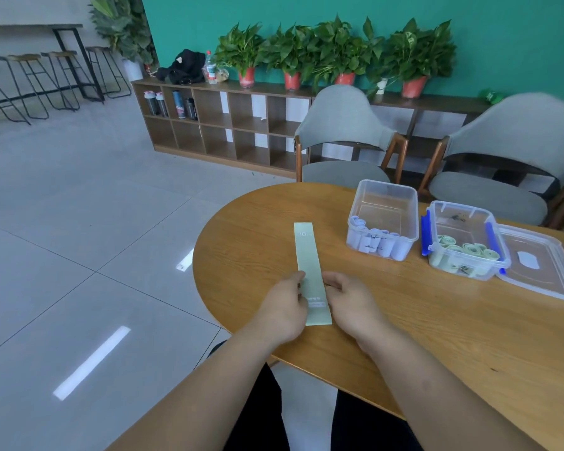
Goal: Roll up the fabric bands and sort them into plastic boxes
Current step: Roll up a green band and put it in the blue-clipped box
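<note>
In the head view, the green fabric band point(307, 255) is being held flat by the left edge of the table point(241, 236), its long axis running away from the person. Its near end is being pinched between the curled left hand point(285, 304) and right hand point(350, 302), both equally near.

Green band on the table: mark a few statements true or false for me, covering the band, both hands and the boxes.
1. The green band lies flat and unrolled on the table. True.
2. Only one hand touches the band. False: the left hand and the right hand both hold its near end.
3. The blue-clipped box holds green rolls. True.
4. The clear box is empty. False: pale rolls sit inside.
5. The lid covers the blue-clipped box. False: it lies on the table beside it.
</note>
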Motion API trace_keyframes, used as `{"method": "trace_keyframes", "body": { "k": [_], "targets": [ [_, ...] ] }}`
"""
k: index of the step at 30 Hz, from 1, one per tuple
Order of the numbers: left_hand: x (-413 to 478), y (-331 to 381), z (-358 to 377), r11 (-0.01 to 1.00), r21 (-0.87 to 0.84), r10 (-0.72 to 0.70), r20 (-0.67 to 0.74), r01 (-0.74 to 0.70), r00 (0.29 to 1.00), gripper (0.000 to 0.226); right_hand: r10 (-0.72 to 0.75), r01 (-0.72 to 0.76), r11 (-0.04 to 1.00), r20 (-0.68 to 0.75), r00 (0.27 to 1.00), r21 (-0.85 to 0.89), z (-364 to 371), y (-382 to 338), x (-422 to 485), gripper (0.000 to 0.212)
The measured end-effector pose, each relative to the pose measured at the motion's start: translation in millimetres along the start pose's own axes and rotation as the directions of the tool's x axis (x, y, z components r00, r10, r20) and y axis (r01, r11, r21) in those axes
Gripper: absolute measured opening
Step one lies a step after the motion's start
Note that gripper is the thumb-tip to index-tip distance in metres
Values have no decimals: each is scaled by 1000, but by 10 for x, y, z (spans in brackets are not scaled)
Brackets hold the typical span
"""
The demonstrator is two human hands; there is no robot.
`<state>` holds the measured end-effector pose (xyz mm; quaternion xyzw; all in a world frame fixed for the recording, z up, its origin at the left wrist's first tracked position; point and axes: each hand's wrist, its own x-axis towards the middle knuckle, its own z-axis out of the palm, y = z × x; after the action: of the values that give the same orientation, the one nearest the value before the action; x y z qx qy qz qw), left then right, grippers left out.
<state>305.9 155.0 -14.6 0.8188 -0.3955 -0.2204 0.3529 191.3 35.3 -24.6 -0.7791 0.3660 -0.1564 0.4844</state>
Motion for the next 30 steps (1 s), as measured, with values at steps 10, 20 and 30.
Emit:
{"method": "trace_keyframes", "body": {
  "k": [10,20,30],
  "targets": [
    [-362,-398,104,912,227,373,-110,-342,921,33,-297,283,936,-38,954,-207,-31,288,-530,44],
    [-373,-425,177,904,298,390,-277,-307,878,26,-373,358,921,-82,924,-154,-7,343,-471,46],
    [-352,-444,229,877,379,412,-280,-294,867,14,-585,526,679,56,809,-512,-79,364,-387,19]
  ]
}}
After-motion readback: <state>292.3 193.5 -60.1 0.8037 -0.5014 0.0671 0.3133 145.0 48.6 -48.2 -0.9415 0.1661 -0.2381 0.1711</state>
